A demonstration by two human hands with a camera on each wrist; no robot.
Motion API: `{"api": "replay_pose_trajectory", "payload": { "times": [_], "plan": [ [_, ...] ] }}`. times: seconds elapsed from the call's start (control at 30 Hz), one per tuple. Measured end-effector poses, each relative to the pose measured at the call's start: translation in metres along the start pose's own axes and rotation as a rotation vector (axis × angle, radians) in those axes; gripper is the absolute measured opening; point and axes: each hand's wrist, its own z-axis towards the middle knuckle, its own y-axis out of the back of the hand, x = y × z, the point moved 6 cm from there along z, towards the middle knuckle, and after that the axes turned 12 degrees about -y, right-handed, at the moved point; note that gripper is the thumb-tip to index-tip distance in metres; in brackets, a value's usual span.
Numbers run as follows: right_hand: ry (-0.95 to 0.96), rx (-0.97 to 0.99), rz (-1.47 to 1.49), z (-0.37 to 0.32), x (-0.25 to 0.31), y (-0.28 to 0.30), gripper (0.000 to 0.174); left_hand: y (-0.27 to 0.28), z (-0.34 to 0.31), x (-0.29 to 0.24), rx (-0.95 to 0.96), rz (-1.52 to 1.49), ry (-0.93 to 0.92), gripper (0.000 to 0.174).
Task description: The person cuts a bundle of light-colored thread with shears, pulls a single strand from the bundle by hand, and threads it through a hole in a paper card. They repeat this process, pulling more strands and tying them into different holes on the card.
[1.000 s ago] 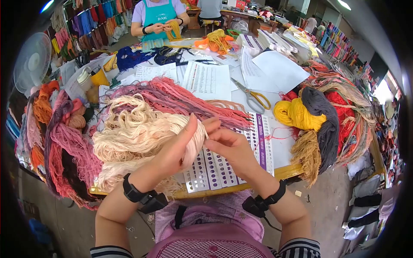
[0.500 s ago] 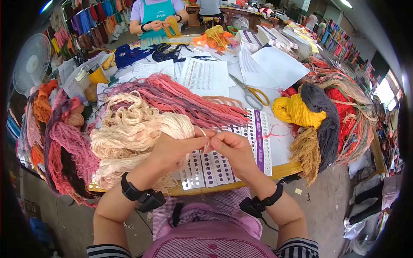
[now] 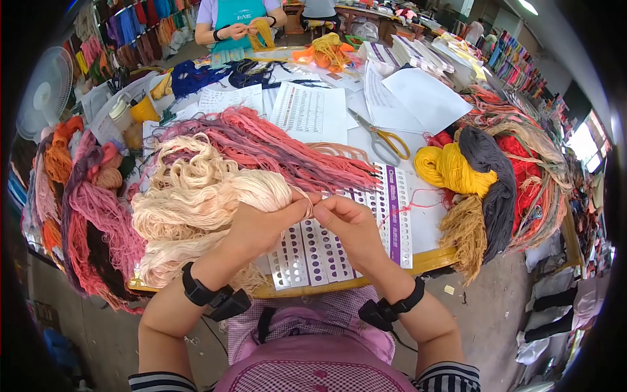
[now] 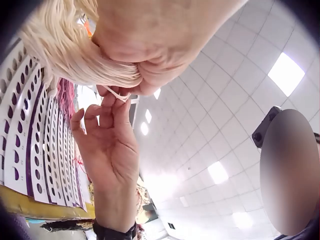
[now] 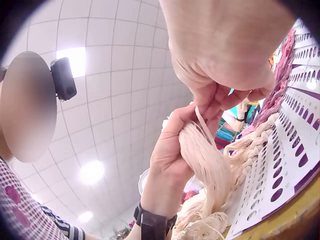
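A thick cream skein of thread (image 3: 215,189) lies in loose waves at the table's front left. My left hand (image 3: 264,225) grips its end, fingers curled round the bundle and thumb laid along the top. From this end a thin loop of strands (image 5: 202,122) stands out. My right hand (image 3: 351,225) pinches that loop between thumb and fingertips, right beside the left fingertips. In the left wrist view, the right hand's other fingers (image 4: 92,117) are loosely bent. Below both hands lie white cards with rows of holes (image 3: 313,251) and purple bands.
Pink and mauve skeins (image 3: 274,147) lie behind the cream one. Scissors with yellow handles (image 3: 385,144) rest near printed sheets (image 3: 310,111). Yellow (image 3: 450,170), grey and red skeins hang over the right side. A fan (image 3: 46,95) stands left; another person (image 3: 238,26) handles yellow thread across the table.
My left thumb, raised upright a second ago, has come down toward the right fingertips. Both hands now meet at the small loop. The cream skein stays in my left hand.
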Motion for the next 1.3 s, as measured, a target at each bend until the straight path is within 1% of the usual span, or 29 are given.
{"api": "replay_pose_trajectory", "payload": {
  "times": [0.03, 0.1, 0.13, 0.17, 0.2, 0.27, 0.33, 0.37, 0.4, 0.43, 0.47, 0.5, 0.53, 0.57, 0.63, 0.7, 0.77, 0.8, 0.87, 0.9, 0.93, 0.97, 1.0, 1.07, 1.1, 1.13, 1.2, 1.23, 1.3],
  "plan": [
    [-0.001, 0.015, 0.040, 0.000, 0.000, 0.000, 0.011, 0.003, -0.001, 0.005, -0.003, -0.002, 0.002, 0.022],
    [-0.003, 0.028, 0.079, 0.000, 0.002, -0.001, 0.011, 0.009, -0.001, 0.007, 0.080, 0.205, -0.117, 0.026],
    [-0.043, 0.056, 0.290, 0.000, 0.006, -0.001, 0.010, 0.014, 0.000, 0.002, 0.079, 0.199, -0.117, 0.026],
    [-0.084, 0.080, 0.500, 0.000, 0.008, 0.000, 0.009, 0.027, 0.002, 0.003, -0.104, -0.217, 0.067, 0.029],
    [-0.087, 0.073, 0.495, -0.001, 0.011, 0.011, 0.009, 0.038, 0.002, 0.010, -0.284, -0.633, 0.254, 0.033],
    [-0.026, 0.406, 0.785, -0.018, 0.030, 0.042, 0.006, 0.103, 0.013, 0.011, -0.316, -0.991, 0.034, 0.041],
    [0.124, -0.134, 0.022, -0.048, 0.061, 0.110, 0.004, 0.197, 0.016, -0.001, -0.077, -0.994, -0.218, 0.050],
    [0.132, -0.459, -0.395, -0.062, 0.072, 0.160, 0.002, 0.248, 0.007, -0.003, -0.061, -1.004, -0.263, 0.052],
    [0.149, -0.674, -0.556, -0.081, 0.104, 0.181, 0.005, 0.288, -0.002, -0.010, -0.042, -1.012, -0.307, 0.054],
    [0.122, -0.941, -0.520, -0.104, 0.116, 0.257, 0.005, 0.322, -0.014, -0.019, -0.255, -0.957, -0.356, 0.056],
    [0.297, -1.194, -0.657, -0.129, 0.147, 0.277, 0.007, 0.344, -0.029, -0.034, -0.469, -0.896, -0.397, 0.057],
    [0.449, -1.253, -0.736, -0.155, 0.169, 0.324, 0.009, 0.308, -0.028, -0.059, -0.470, -0.901, -0.387, 0.057],
    [0.606, -1.303, -0.816, -0.175, 0.186, 0.354, 0.011, 0.244, -0.020, -0.093, -0.460, -0.780, -0.483, 0.057],
    [0.601, -1.301, -0.824, -0.172, 0.193, 0.350, 0.011, 0.210, -0.017, -0.111, -0.452, -0.655, -0.578, 0.057],
    [0.861, -1.148, -0.615, -0.168, 0.211, 0.318, 0.012, 0.203, -0.009, -0.083, -0.109, -0.653, -0.388, 0.053],
    [0.600, -1.125, -0.729, -0.127, 0.197, 0.267, 0.008, 0.158, 0.016, -0.046, 0.093, -0.469, -0.119, 0.043],
    [0.556, -0.881, -0.689, -0.073, 0.158, 0.195, 0.007, 0.070, 0.019, -0.027, -0.063, -0.205, 0.085, 0.034],
    [0.506, -0.764, -0.764, -0.049, 0.125, 0.191, 0.012, 0.041, 0.021, -0.011, -0.031, -0.285, 0.257, 0.032],
    [0.300, -0.495, -0.733, -0.019, 0.073, 0.133, 0.009, 0.004, 0.016, 0.029, -0.019, -0.415, 0.535, 0.031],
    [0.218, -0.478, -0.720, -0.011, 0.057, 0.104, 0.008, -0.008, 0.012, 0.048, -0.039, -0.463, 0.637, 0.032],
    [0.156, -0.359, -0.660, 0.000, 0.035, 0.090, 0.006, -0.013, 0.010, 0.060, -0.041, -0.461, 0.640, 0.032],
    [0.001, -0.287, -0.463, 0.010, 0.009, 0.087, 0.005, -0.019, 0.006, 0.071, -0.052, -0.468, 0.686, 0.032],
    [0.000, -0.287, -0.460, 0.016, 0.002, 0.084, 0.005, -0.024, 0.003, 0.075, -0.061, -0.475, 0.732, 0.032],
    [-0.176, -0.194, -0.437, 0.027, -0.019, 0.076, 0.006, -0.029, 0.001, 0.077, -0.079, -0.491, 0.755, 0.031],
    [-0.213, -0.223, -0.480, 0.029, -0.017, 0.074, 0.009, -0.029, 0.001, 0.075, -0.094, -0.476, 0.746, 0.029],
    [-0.212, -0.223, -0.480, 0.032, -0.021, 0.075, 0.009, -0.029, 0.002, 0.073, -0.109, -0.462, 0.735, 0.027],
    [-0.042, -0.302, -0.782, 0.036, -0.019, 0.075, 0.009, -0.030, 0.002, 0.075, -0.129, -0.458, 0.706, 0.027],
    [-0.040, -0.301, -0.782, 0.035, -0.020, 0.072, 0.009, -0.029, 0.003, 0.076, -0.147, -0.455, 0.679, 0.026],
    [0.132, -0.315, -0.848, 0.029, -0.009, 0.062, 0.009, -0.027, 0.005, 0.078, -0.136, -0.434, 0.650, 0.026]
  ]
}}
